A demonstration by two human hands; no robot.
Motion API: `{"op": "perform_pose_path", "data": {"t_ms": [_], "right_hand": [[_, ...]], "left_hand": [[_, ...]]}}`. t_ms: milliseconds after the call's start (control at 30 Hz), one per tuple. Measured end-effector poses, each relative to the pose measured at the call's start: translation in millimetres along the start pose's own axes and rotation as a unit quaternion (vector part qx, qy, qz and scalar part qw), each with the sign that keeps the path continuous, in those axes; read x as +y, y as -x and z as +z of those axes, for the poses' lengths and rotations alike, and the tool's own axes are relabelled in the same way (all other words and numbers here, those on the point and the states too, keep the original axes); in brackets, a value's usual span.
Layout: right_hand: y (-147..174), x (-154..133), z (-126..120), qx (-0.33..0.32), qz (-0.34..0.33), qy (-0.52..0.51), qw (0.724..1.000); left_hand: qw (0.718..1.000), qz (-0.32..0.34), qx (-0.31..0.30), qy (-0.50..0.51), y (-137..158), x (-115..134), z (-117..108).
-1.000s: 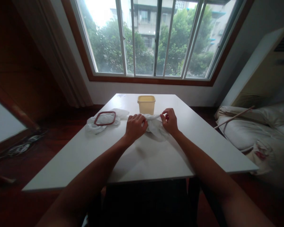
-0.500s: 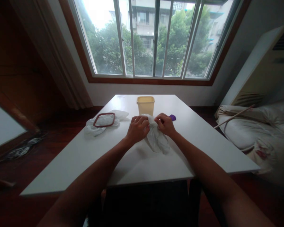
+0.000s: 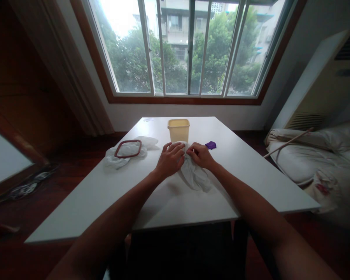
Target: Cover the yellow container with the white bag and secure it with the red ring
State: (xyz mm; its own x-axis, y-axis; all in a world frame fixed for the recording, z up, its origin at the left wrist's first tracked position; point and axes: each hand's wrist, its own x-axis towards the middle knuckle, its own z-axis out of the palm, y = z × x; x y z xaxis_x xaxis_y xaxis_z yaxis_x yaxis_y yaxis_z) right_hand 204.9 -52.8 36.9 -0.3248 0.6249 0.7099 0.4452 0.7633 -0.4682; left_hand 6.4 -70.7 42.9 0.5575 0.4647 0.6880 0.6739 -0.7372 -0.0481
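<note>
A crumpled white plastic bag point(image 3: 195, 177) hangs from between my hands over the middle of the white table, its loose end spreading toward me and to the right. My left hand point(image 3: 171, 156) is closed on its gathered top, with the fingers bent over it. From the other side, my right hand point(image 3: 202, 154) pinches the bag with thumb and forefinger. Just behind my hands stands a yellow plastic bin point(image 3: 179, 131), its lower part partly hidden. A small purple packet point(image 3: 210, 145) lies beyond my right hand.
On the table's left lies another clear-white plastic bag point(image 3: 144, 143) with a brown ring frame point(image 3: 116, 151) on it. The white table point(image 3: 84, 212) has its near edge by my body. To the right are a covered sofa point(image 3: 294, 167) and a stick point(image 3: 288, 142).
My right hand has shifted slightly left and down, closer to my left hand. More of the purple packet shows now. Both hands keep hold of the bag.
</note>
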Motion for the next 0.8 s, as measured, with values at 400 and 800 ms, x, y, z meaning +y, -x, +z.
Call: {"op": "perform_pose_path", "data": {"t_ms": [400,800], "right_hand": [[-3.1,28.6,-7.6,0.138,0.085,0.085,0.983],[0.3,43.8,-28.3,0.149,0.124,0.129,0.973]], "left_hand": [[0.999,-0.017,0.033,-0.031,-0.6,-0.4,-2.8],[0.995,-0.078,0.057,-0.024,0.5,-1.7,-1.4]]}}
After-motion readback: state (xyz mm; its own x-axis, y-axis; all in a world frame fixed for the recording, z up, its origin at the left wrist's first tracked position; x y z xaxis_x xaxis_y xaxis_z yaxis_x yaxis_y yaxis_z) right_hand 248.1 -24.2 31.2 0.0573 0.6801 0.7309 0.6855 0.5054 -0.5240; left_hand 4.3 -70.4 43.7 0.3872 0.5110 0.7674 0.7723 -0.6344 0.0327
